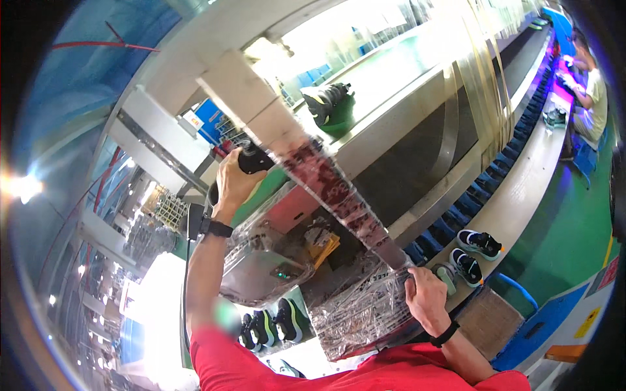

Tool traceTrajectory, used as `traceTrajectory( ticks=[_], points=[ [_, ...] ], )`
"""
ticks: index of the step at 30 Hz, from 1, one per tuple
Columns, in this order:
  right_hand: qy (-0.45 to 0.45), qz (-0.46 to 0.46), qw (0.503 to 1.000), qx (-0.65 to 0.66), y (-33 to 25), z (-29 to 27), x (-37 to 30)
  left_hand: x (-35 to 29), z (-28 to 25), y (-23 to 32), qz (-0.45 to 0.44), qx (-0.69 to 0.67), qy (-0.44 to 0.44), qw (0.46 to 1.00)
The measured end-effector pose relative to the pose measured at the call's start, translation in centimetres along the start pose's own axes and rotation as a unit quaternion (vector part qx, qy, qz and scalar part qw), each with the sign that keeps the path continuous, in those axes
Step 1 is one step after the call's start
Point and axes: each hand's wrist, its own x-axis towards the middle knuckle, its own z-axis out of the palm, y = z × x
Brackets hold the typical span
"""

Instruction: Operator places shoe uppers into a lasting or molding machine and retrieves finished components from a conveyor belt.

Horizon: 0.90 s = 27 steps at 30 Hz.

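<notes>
My left hand [236, 181] reaches up at the left of the wrapped post, its fingers closed round a dark shoe [253, 158]. Part of that shoe is covered by the hand. Lower right, my right hand [427, 298] is curled at the corner of a plastic-wrapped machine [365, 309], by the lower end of the post [326, 186]. Whatever its fingers may hold is hidden. Beside it, black-and-white sneakers [465, 266] stand on a pale ledge. Behind the post, another black shoe [324, 101] lies on a green conveyor belt [385, 81].
Several black sneakers [263, 327] stand below my left forearm. A rounded machine housing [264, 277] with green lights sits between my arms. Along the pale ledge [515, 208] runs a row of dark blue pieces. A co-worker [590, 98] sits at the far right under purple light.
</notes>
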Motion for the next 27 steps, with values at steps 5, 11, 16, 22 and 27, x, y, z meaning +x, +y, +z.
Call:
traceTrajectory(
  ticks=[5, 11, 16, 22, 27],
  points=[
    [-0.001, -0.007, 1.0, 0.012, 0.0, -0.2, -0.5, -7.7, -8.7, 3.9, 0.149, -0.022, 0.108, 0.983],
    [0.099, -0.108, 0.981, 0.127, 0.4, -0.9, 0.3, -20.7, -11.0, 8.2, 0.102, -0.244, -0.012, 0.964],
    [0.012, -0.008, 0.952, 0.306, 0.0, -1.3, 1.0, -26.6, -6.2, 9.8, 0.171, -0.348, -0.128, 0.913],
    [-0.208, 0.098, 0.707, 0.668, -3.0, -3.9, -1.9, -27.5, 2.5, 8.3, 0.131, -0.422, -0.356, 0.824],
    [-0.241, 0.005, 0.868, 0.434, -7.0, -7.1, -2.2, -29.2, 3.6, 6.7, 0.189, -0.376, -0.28, 0.863]
  ],
)
